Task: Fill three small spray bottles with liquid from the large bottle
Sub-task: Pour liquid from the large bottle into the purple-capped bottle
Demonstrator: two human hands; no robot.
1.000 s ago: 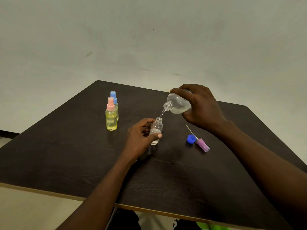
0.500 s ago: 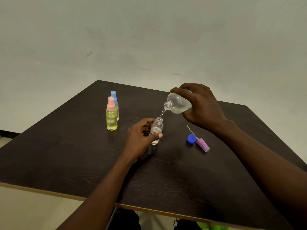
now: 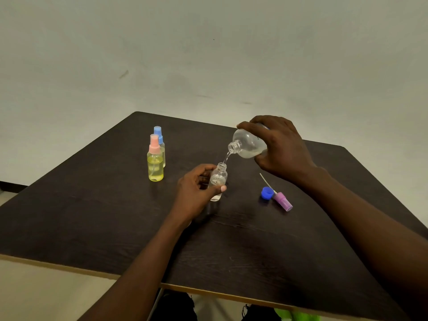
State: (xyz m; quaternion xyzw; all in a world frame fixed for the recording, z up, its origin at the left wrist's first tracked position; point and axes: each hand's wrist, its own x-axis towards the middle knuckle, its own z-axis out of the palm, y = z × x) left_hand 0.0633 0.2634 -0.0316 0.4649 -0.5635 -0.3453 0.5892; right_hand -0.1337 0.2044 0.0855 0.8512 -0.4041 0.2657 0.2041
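**Pour holds steady over the third bottle**

Almost nothing has shifted over the last second: both hands keep their pose and the thin stream (image 3: 227, 157) still runs.

The right hand (image 3: 282, 149) grips the large bottle (image 3: 249, 144) from above, fingers and thumb curled round its clear body. The bottle is tipped nearly flat, its open mouth pointing to 8 o'clock, with pale liquid pooled along its lower side.

The left hand (image 3: 196, 193) holds the small clear bottle (image 3: 218, 179) upright near the middle of the dark table (image 3: 92, 216). The thumb crosses the bottle's front and the fingers wrap behind it. Its neck is uncapped and sits just under the large bottle's mouth, catching the stream.

At about 10 o'clock from it stand two capped spray bottles of yellow liquid, close together. The pink-capped bottle (image 3: 155, 163) is nearer, and the blue-capped bottle (image 3: 157, 132) is just behind it.

At 3 o'clock lie a blue cap (image 3: 267, 193) and a purple spray head (image 3: 282, 201), touching, the spray head's thin tube pointing to 11 o'clock.

No lettering on any bottle is legible at this size.
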